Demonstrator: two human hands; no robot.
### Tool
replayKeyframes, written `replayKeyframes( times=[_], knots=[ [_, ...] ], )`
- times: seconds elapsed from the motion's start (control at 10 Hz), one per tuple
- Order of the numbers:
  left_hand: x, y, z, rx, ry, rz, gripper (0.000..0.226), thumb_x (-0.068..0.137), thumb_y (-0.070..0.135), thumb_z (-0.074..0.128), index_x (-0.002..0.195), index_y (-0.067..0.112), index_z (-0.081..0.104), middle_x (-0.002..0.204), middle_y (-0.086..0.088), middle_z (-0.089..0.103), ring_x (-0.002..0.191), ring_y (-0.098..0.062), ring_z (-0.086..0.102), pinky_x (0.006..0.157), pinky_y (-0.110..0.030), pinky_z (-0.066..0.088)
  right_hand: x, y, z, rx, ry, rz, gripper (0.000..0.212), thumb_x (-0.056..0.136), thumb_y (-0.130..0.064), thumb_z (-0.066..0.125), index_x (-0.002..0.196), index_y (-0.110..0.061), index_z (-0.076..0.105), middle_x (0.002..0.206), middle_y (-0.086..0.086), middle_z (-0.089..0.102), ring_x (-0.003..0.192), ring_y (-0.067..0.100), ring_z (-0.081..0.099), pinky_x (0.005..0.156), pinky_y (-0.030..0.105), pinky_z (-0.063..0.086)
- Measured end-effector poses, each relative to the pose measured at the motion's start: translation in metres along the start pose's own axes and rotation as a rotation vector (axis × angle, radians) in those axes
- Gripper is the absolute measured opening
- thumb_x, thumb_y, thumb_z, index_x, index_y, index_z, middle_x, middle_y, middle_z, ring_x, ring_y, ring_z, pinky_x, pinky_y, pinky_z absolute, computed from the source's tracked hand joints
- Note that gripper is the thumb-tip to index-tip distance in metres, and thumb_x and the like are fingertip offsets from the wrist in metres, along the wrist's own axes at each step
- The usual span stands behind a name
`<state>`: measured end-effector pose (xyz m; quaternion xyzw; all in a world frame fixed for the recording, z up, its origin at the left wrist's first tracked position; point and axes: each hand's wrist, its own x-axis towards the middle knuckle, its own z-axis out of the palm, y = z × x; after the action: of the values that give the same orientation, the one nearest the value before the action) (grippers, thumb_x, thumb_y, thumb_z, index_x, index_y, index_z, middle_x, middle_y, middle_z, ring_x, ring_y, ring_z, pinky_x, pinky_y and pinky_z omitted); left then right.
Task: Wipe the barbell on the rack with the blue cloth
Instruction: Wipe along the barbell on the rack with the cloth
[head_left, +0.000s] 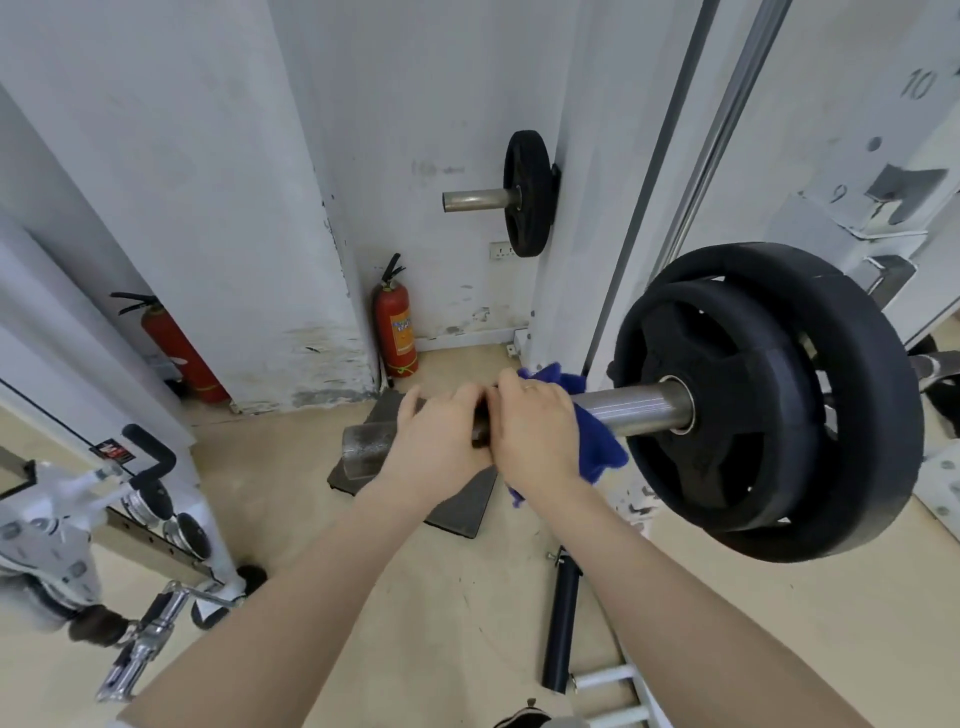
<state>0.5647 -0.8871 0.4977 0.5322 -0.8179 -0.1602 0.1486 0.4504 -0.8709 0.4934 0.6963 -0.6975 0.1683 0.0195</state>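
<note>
While hands (488, 431) grip barbell sleeve (634, 408), rack upright (852, 171) reads 10, 9.

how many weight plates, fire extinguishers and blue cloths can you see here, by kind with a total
Weight plates: 3, two on the barbell, the outer plate and the bigger plate behind it, plus the wall peg plate.
Fire extinguishers: 2, the corner extinguisher and the left extinguisher.
Blue cloths: 1, the blue cloth held on the barbell by the right hand.
Total: 6
</note>
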Motion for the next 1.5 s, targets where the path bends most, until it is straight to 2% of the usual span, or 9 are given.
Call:
replayKeyframes(
  times=[0.2,0.5,0.7,0.8,1.0,1.1,1.2,1.3,1.5],
  knots=[
    [-0.041,-0.072,-0.037,0.092,0.07,-0.038,0.053,0.083,0.039,0.059,0.13,0.021,0.044,0.134,0.0,0.048,0.131,-0.022,0.033,0.11,-0.039,0.024,0.01,0.021,0.002,0.042,0.054,0.275,0.042,0.098,-0.044,0.028,0.098,-0.01,0.052,0.081,0.009,0.065,0.076,0.029,0.06,0.07,0.038,0.048],
    [-0.062,-0.107,-0.045,-0.374,-0.027,-0.046,0.045,0.082,0.01,0.061,0.125,0.014,0.049,0.121,-0.002,0.062,0.111,-0.016,0.056,0.087,-0.021,0.04,-0.003,-0.112,0.022,0.082,-0.018,-0.081,0.033,0.099,-0.042,0.03,0.096,-0.014,0.048,0.091,0.006,0.063,0.087,0.026,0.056,0.076,0.035,0.038],
    [-0.066,-0.125,-0.052,-0.469,-0.237,-0.046,0.06,0.09,0.004,0.043,0.144,0.021,0.024,0.143,0.009,0.04,0.122,-0.008,0.045,0.093,-0.016,0.034,0.008,-0.092,0.024,-0.043,0.091,0.319,0.037,0.1,-0.039,0.03,0.094,-0.008,0.049,0.084,0.011,0.065,0.079,0.031,0.061,0.067,0.037,0.042],
    [-0.067,-0.14,-0.051,-0.565,-0.084,-0.161,0.057,0.089,0.001,0.039,0.141,0.022,0.028,0.128,0.011,0.049,0.093,-0.013,0.059,0.074,-0.014,0.043,0.007,-0.132,0.034,-0.021,0.086,0.193,0.036,0.1,-0.037,0.032,0.093,-0.007,0.051,0.082,0.011,0.064,0.077,0.029,0.058,0.065,0.036,0.035],
    [-0.064,-0.164,-0.079,-0.752,0.111,-0.385,0.044,0.091,-0.002,0.033,0.131,0.016,0.041,0.126,0.0,0.056,0.11,-0.01,0.045,0.09,-0.023,0.033,-0.054,-0.186,0.059,0.21,0.007,-0.274,0.039,0.091,-0.039,0.034,0.077,-0.012,0.058,0.065,0.002,0.063,0.062,0.021,0.06,0.06,0.028,0.043],
    [-0.064,-0.163,-0.085,-0.737,0.052,-0.321,0.038,0.092,0.002,0.036,0.125,0.017,0.048,0.12,0.003,0.057,0.108,-0.008,0.047,0.089,-0.022,0.031,-0.067,-0.162,0.083,0.449,-0.153,0.393,0.037,0.101,-0.038,0.025,0.089,-0.011,0.049,0.073,0.004,0.056,0.076,0.026,0.056,0.063,0.031,0.036],
    [-0.061,-0.153,-0.072,-0.684,-0.06,-0.194,0.033,0.092,0.013,0.047,0.125,0.017,0.05,0.124,0.004,0.057,0.106,-0.008,0.051,0.089,-0.022,0.036,-0.064,-0.127,0.08,1.396,0.135,1.451,0.031,0.1,-0.037,0.034,0.099,-0.012,0.053,0.089,0.005,0.058,0.09,0.025,0.056,0.083,0.032,0.043],
    [-0.057,-0.138,-0.057,-0.596,-0.152,-0.032,0.049,0.089,0.029,0.055,0.135,0.026,0.04,0.138,0.002,0.046,0.12,-0.014,0.047,0.103,-0.034,0.038,-0.054,-0.112,0.078,1.901,0.386,1.625,0.021,0.095,-0.038,0.044,0.095,-0.018,0.051,0.09,0.007,0.061,0.078,0.024,0.058,0.069,0.032,0.047],
    [-0.052,-0.118,-0.036,-0.187,-0.069,0.213,0.051,0.091,0.028,0.051,0.139,0.026,0.034,0.144,-0.001,0.038,0.126,-0.024,0.04,0.102,-0.039,0.037,-0.031,-0.157,0.075,2.245,0.349,1.412,0.032,0.098,-0.03,0.034,0.094,-0.012,0.06,0.089,0.015,0.065,0.086,0.029,0.059,0.069,0.038,0.047]
  ],
)
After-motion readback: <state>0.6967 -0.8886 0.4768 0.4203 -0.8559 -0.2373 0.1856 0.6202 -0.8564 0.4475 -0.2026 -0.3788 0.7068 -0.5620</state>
